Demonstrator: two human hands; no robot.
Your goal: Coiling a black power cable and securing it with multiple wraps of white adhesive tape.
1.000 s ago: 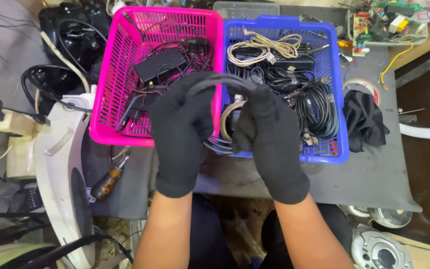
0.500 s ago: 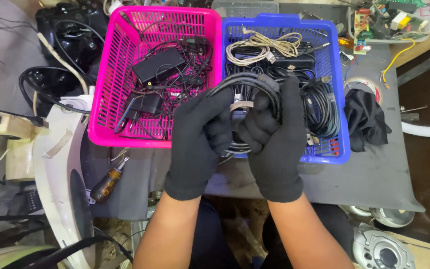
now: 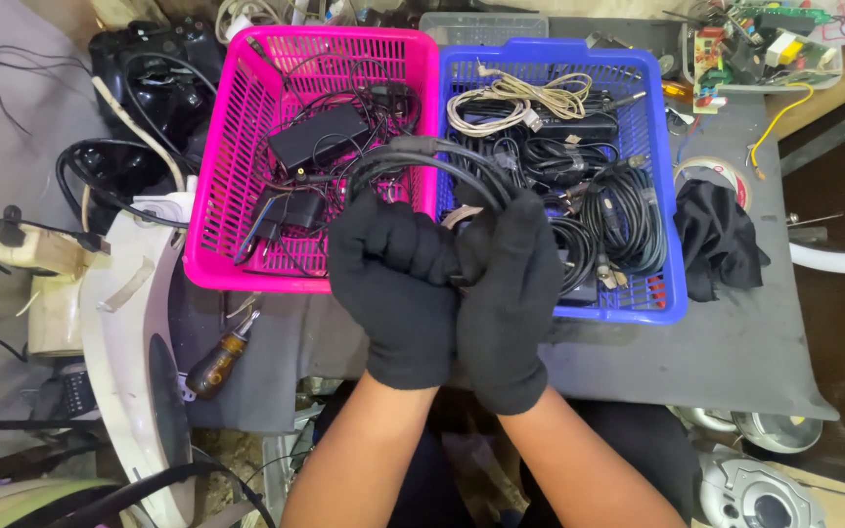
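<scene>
In front of pink basket (image 3: 217,156): left hand (image 3: 398,284), right hand (image 3: 511,293) pressed together, fingers clamped on coiled black cable (image 3: 422,161). Coiling step seemingly finishing; next needed firm grip, tie.

Both hands, the left (image 3: 398,284) and right (image 3: 511,298), wear plain black knit gloves; forearms are unsleeved.

You have two baskets on the bench: one pink basket (image 3: 246,147) and one blue basket (image 3: 662,196). Both your gloved hands, left hand (image 3: 398,284) and right hand (image 3: 511,298), grip one black cable (image 3: 422,161). One screwdriver (image 3: 219,357) lies near the bench's left edge.
</scene>
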